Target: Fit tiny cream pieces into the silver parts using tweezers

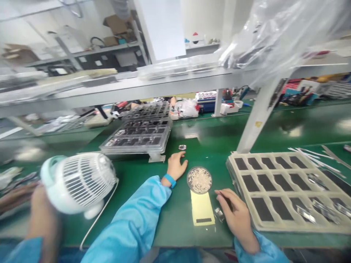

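Just below a small metal-framed part (182, 147) on the green table, my left hand (177, 165) reaches forward with thumb and fingers apart, holding nothing. My right hand (235, 211) is at the right of a yellow paper pad (202, 210); its thumb and index fingertips are close together, and anything between them is too small to make out. A small metal part (219, 214) lies beside that hand, partly under it. Between the hands stands a round dish (199, 179) of small pale pieces, touching the top of the yellow pad.
A cream tray (249, 212) with dark compartments, some holding metal parts, lies right. Clear stacked trays (137, 140) stand back left. A white fan (82, 180) with a cable is at left, beside another person's arm (44, 215). A shelf post (255, 124) rises behind the cream tray.
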Demonstrator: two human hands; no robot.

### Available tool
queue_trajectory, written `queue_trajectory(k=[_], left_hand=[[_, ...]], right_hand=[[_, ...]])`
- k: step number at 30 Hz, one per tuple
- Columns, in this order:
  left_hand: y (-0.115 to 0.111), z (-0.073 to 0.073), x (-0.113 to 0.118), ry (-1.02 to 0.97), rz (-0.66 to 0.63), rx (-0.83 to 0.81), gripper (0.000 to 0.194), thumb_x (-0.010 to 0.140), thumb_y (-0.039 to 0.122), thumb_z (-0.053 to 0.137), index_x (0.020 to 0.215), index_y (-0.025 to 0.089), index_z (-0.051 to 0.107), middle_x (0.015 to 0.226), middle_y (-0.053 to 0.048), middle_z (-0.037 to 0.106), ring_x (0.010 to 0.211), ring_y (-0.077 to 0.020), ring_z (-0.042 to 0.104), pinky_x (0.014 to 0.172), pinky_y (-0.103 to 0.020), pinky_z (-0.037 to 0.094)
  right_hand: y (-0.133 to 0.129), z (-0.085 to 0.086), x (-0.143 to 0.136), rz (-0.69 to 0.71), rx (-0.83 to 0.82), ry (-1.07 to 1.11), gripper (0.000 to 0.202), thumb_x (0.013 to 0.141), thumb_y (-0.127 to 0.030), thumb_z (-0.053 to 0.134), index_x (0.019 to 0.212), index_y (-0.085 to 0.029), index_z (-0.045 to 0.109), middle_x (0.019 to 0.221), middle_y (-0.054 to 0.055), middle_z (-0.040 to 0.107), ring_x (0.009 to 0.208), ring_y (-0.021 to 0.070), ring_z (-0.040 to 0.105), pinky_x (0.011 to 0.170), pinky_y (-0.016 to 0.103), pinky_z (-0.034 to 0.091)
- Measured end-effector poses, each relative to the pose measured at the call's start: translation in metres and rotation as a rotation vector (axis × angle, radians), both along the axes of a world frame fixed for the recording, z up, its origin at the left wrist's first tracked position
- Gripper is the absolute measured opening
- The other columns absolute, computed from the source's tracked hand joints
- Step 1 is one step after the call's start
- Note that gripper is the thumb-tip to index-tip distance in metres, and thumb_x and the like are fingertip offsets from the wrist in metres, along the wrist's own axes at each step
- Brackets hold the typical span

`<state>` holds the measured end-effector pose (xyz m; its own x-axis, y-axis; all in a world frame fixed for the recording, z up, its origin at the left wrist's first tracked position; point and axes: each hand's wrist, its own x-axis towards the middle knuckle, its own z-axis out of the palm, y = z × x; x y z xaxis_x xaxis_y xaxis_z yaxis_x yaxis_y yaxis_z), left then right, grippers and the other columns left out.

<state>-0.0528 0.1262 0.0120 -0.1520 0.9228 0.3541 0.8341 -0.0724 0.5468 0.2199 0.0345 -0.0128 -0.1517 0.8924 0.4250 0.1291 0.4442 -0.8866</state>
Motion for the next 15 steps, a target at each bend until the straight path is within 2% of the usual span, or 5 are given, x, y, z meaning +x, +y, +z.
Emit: queue_trajectory(k=[3, 7, 9, 12, 15], left_hand=[[-0.043, 0.019, 0.008, -0.010, -0.121, 0.063, 0.029, 0.089, 0.020, 0.062, 0.116, 0.025, 0.068, 0.104, -0.003, 0.074, 0.104, -0.0197, 0.065, 0.099, -0.035, 0.046], [-0.079, 0.081, -0.012, 0.124, -0.240, 0.313, 0.020, 0.092, 0.022, 0.060, 0.108, 0.024, 0.071, 0.102, -0.004, 0.075, 0.095, -0.0192, 0.068, 0.093, -0.036, 0.047], [-0.078, 0.122, -0.042, 0.263, -0.117, 0.343, 0.020, 0.093, 0.024, 0.059, 0.108, 0.023, 0.072, 0.104, -0.004, 0.075, 0.100, -0.0214, 0.067, 0.096, -0.038, 0.046], [-0.056, 0.179, -0.104, 0.414, 0.204, 0.208, 0.021, 0.092, 0.022, 0.060, 0.105, 0.020, 0.075, 0.107, -0.007, 0.075, 0.107, -0.0257, 0.064, 0.099, -0.040, 0.045], [-0.031, 0.218, -0.157, 0.385, 0.477, -0.008, 0.017, 0.090, 0.010, 0.059, 0.101, 0.005, 0.072, 0.101, -0.012, 0.075, 0.101, -0.0260, 0.065, 0.096, -0.042, 0.047]], right_hand=[[0.002, -0.010, 0.008, 0.031, -0.013, -0.054, 0.021, 0.097, -0.029, 0.059, 0.113, -0.023, 0.071, 0.109, 0.009, 0.072, 0.106, 0.0249, 0.066, 0.099, 0.040, 0.051], [0.005, -0.021, 0.018, 0.029, -0.109, -0.130, 0.024, 0.095, -0.038, 0.061, 0.111, -0.024, 0.072, 0.116, 0.008, 0.072, 0.111, 0.0266, 0.065, 0.104, 0.043, 0.049], [0.006, -0.023, 0.018, 0.004, -0.164, -0.157, 0.026, 0.093, -0.043, 0.062, 0.108, -0.025, 0.072, 0.115, 0.007, 0.072, 0.111, 0.0274, 0.065, 0.104, 0.044, 0.049], [0.008, -0.019, 0.014, -0.035, -0.161, -0.153, 0.027, 0.092, -0.045, 0.063, 0.106, -0.024, 0.072, 0.114, 0.008, 0.071, 0.110, 0.0277, 0.064, 0.103, 0.045, 0.049], [0.006, -0.011, 0.008, -0.048, -0.081, -0.111, 0.024, 0.093, -0.042, 0.062, 0.102, -0.022, 0.072, 0.113, 0.009, 0.069, 0.109, 0.0264, 0.063, 0.101, 0.043, 0.049]])
